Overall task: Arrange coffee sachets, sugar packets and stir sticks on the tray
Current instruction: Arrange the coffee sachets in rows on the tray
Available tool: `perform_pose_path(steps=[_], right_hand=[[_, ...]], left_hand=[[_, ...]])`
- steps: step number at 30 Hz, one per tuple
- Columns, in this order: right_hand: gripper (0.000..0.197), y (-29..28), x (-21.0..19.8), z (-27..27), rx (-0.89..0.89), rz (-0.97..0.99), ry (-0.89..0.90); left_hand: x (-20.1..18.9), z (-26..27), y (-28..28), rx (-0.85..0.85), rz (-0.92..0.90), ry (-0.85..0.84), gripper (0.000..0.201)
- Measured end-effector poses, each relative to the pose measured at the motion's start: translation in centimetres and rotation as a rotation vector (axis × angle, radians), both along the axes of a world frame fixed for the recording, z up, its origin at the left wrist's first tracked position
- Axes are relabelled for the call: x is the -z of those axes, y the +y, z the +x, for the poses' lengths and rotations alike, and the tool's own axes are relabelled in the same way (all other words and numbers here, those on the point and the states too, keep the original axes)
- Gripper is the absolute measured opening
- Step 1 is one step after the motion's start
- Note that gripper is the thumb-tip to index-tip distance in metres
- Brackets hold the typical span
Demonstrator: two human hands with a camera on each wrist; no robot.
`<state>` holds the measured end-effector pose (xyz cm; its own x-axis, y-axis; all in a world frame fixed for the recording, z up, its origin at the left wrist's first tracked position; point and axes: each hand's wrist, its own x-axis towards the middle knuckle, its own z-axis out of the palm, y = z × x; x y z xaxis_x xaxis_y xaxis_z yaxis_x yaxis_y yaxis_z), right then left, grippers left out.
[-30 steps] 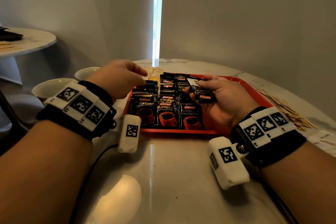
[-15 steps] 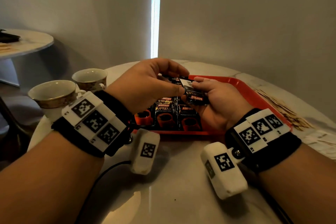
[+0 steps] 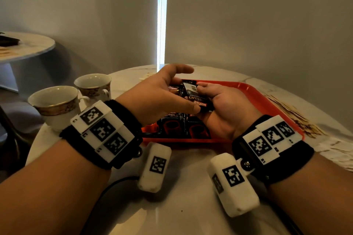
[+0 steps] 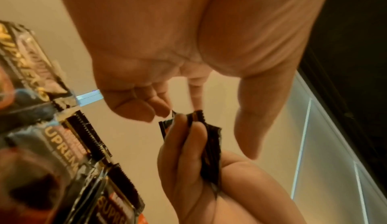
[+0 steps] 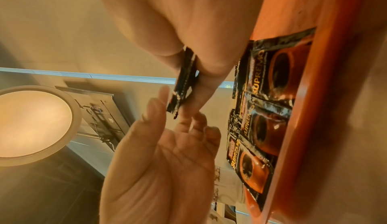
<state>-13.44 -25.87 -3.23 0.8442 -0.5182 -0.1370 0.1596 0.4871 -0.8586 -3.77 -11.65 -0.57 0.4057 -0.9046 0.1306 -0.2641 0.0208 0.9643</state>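
1. Black foil coffee sachets, a small stack [image 3: 193,97], sat centre frame in the head view, pinched in the right hand [image 3: 221,112] btwn thumb and fingers, above the red tray [image 3: 267,105].
2. Right wrist view: the stack [image 5: 184,81] showed edge-on at upper centre, clamped by thumb and fingers of that hand [image 5: 184,28].
3. Left hand [image 3: 162,95] was just left of the stack, thumb tip touching its lower edge, index finger stretched out over the top w/o touching; fingers loosely spread, not wrapped round anything.
4. Left wrist view: left hand [image 4: 188,45] filled the top of the frame, fingertips hanging just above the stack [image 4: 211,148]; the right hand [image 4: 188,169] held it from below, lower centre.
5. More sachets lay flat in rows on the tray floor [image 3: 179,128], cup prints facing up, lower centre under both hands; also seen at right in the right wrist view [image 5: 266,111] and at left in the left wrist view [image 4: 69,144].
6. Tray rested on a pale marble table [image 3: 183,206].
7. Stir sticks [image 3: 298,118] lay in a loose pile on the table, right of the tray, off it.
8. Two gold-rimmed cups [image 3: 57,105] stood at mid left, apart from the tray.
9. Sugar packets: could not tell for sure where they were.
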Motion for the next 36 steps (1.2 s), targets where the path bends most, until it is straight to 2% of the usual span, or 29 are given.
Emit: perform_pose_path(steps=[3, 6, 11, 13, 17, 21, 25, 32, 36], right_hand=[[0.038, 0.1, 0.1, -0.1, -0.032, -0.007, -0.028], [0.038, 0.4, -0.1, -0.4, -0.066, -0.081, -0.033], [0.034, 0.7, -0.5, -0.5, -0.083, -0.055, -0.023], [0.036, 0.7, -0.6, -0.6, -0.090, -0.044, -0.017], [0.036, 0.4, -0.4, -0.6, -0.083, -0.013, -0.010], [0.036, 0.8, -0.6, -0.6, -0.103, -0.035, -0.015], [0.035, 0.8, -0.8, -0.5, -0.083, 0.014, -0.022], [0.036, 0.6, -0.9, -0.5, -0.081, 0.090, -0.080], [0.034, 0.4, -0.5, -0.5, -0.075, 0.078, -0.095]], left_hand=[[-0.2, 0.0, 0.4, 0.086, 0.042, -0.108, 0.066], [0.2, 0.3, 0.2, 0.027, 0.084, -0.239, 0.045], [0.2, 0.2, 0.1, -0.054, 0.036, -0.272, 0.021], [0.1, 0.4, 0.2, -0.068, 0.040, -0.298, 0.022], [0.0, 0.5, 0.5, -0.019, 0.065, -0.335, 0.042], [0.2, 0.8, 0.3, -0.078, 0.094, -0.398, 0.050], [0.1, 0.9, 0.3, -0.112, 0.064, -0.386, 0.040], [-0.2, 0.3, 0.4, -0.141, -0.052, -0.337, 0.010], [-0.1, 0.6, 0.5, -0.277, -0.152, -0.303, 0.009]])
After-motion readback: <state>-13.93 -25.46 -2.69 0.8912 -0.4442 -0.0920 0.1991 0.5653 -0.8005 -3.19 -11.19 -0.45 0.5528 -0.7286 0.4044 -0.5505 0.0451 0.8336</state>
